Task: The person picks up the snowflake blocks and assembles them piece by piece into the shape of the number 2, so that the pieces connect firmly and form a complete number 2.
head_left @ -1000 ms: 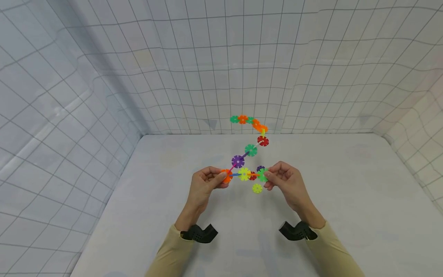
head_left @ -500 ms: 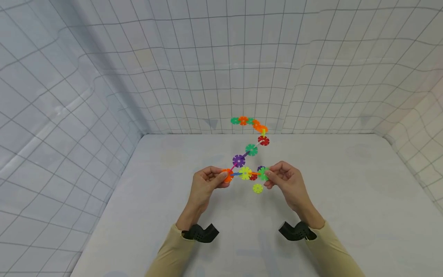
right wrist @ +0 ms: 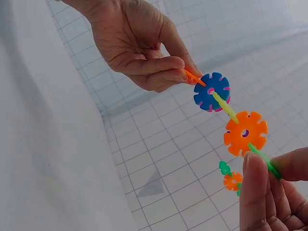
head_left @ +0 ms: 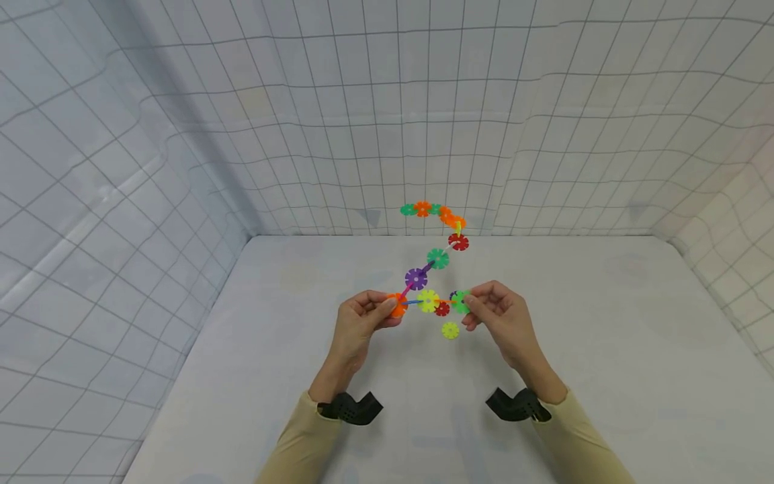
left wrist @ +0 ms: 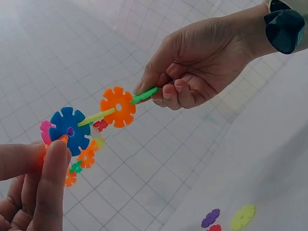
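Note:
One chain of slotted flower-shaped plastic discs runs between both hands and curves away beyond them. My left hand (head_left: 359, 323) pinches an orange disc (head_left: 397, 306) between thumb and fingers. The right hand (head_left: 500, 319) pinches the bright green disc (head_left: 461, 302) at the chain's near end. Between them come a blue disc (left wrist: 79, 139) seen edge-on from the head, a yellow disc (head_left: 428, 302), and another orange disc (right wrist: 257, 130) slotted into the green one. From the left hand's orange disc, the chain continues through a purple disc (head_left: 416, 279), teal and red discs to several orange and teal ones.
Loose yellow (head_left: 450, 330), red (head_left: 442, 309) and purple (left wrist: 210, 218) discs lie on the white table (head_left: 387, 444) below the held chain. White cloth walls with a grid pattern (head_left: 387, 121) stand behind and at both sides.
Both hands stay nearly in place, keeping their pinches. The middle of the chain has lifted slightly, and its far part has swayed a little to the left.

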Action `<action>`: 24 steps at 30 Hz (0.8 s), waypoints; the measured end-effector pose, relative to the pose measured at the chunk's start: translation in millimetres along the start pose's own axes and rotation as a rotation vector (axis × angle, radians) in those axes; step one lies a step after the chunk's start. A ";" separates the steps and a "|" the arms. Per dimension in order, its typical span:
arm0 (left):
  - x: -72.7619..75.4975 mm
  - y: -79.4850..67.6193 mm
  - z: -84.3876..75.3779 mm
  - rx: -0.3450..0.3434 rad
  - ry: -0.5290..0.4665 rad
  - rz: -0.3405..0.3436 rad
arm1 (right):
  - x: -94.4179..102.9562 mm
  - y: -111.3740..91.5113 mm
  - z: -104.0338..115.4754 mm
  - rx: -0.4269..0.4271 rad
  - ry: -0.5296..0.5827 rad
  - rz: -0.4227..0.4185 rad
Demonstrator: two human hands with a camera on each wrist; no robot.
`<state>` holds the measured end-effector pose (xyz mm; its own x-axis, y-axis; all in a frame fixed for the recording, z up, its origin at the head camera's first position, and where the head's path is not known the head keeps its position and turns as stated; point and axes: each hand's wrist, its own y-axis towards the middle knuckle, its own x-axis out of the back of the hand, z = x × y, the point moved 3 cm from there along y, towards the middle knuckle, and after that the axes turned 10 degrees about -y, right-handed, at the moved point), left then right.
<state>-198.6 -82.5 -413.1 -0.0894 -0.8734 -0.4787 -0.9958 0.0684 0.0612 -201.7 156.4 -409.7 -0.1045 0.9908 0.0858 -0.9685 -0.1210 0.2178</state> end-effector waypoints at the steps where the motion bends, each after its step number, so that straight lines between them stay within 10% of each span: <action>1: 0.0 0.0 -0.1 0.000 0.000 0.000 | 0.1 -0.1 0.2 -0.001 0.000 0.000; 24: -1.1 -1.4 1.2 -0.029 0.018 0.076 | 1.1 -2.0 0.5 0.003 0.103 0.064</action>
<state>-197.1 -81.0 -413.7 -0.1643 -0.8749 -0.4555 -0.9851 0.1214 0.1221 -199.8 157.7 -409.6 -0.1889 0.9820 -0.0010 -0.9583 -0.1842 0.2184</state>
